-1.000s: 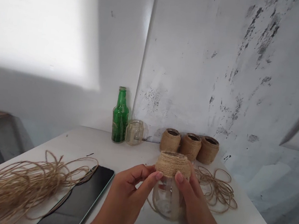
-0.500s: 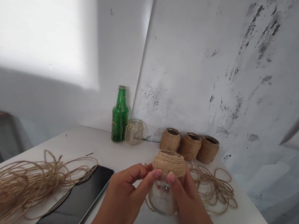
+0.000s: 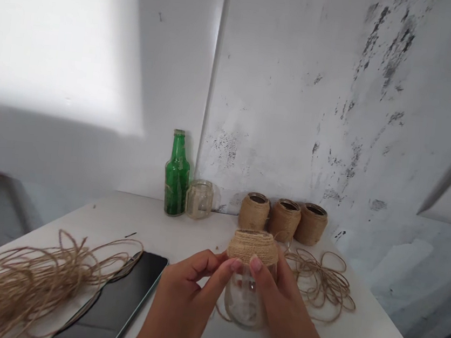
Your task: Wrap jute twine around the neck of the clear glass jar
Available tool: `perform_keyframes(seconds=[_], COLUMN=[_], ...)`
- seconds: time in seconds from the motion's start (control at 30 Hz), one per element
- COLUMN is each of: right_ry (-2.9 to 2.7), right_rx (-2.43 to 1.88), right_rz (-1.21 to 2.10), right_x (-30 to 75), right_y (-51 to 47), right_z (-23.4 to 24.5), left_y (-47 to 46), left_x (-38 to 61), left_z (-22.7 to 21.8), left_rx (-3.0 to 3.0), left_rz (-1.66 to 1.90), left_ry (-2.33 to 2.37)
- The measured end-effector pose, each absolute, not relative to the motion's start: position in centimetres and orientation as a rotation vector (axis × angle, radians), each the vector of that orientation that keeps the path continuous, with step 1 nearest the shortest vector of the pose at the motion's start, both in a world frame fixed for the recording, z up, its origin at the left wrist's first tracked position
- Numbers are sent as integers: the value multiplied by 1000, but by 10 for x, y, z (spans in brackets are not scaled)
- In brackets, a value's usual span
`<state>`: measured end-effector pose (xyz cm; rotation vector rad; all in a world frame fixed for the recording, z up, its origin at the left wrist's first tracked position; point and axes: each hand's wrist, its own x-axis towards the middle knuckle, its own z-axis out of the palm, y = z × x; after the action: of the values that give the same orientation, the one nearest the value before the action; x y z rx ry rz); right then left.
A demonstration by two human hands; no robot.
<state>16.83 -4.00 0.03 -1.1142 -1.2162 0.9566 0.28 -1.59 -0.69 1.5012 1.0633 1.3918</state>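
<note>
A clear glass jar (image 3: 243, 304) is between my hands, its neck and shoulder wound with rows of jute twine (image 3: 253, 246). The lower half of the glass is bare. My left hand (image 3: 198, 282) grips the jar's left side, thumb tip at the lowest row of twine; its fingertips are partly hidden behind the jar. My right hand (image 3: 283, 289) wraps the right side, with the thumb pressed on the front just under the winding. A strand of twine (image 3: 222, 314) curves out by the jar's lower left.
Behind stand a green glass bottle (image 3: 176, 182), a bare glass jar (image 3: 199, 201) and three twine-covered jars (image 3: 285, 219) along the wall. Loose twine (image 3: 328, 284) lies right; a big twine bundle (image 3: 29, 282) lies left, partly over a dark flat tablet-like device (image 3: 125, 293).
The view has shifted slightly. The jar leans a little more, and my right thumb sits slightly closer to my left thumb. Both hands keep their hold.
</note>
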Motion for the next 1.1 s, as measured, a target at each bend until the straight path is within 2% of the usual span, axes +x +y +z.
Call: perform_keyframes(seconds=[0.83, 1.1], right_ry=[-1070, -1100], right_rx=[-934, -915], right_rz=[1138, 1164], right_x=[172, 175], right_y=[-42, -39], right_z=[9, 7], left_y=[-13, -16], left_x=[3, 3], left_z=[10, 4], left_rx=[1360, 1441], left_rz=[1319, 1368], left_ry=[820, 912])
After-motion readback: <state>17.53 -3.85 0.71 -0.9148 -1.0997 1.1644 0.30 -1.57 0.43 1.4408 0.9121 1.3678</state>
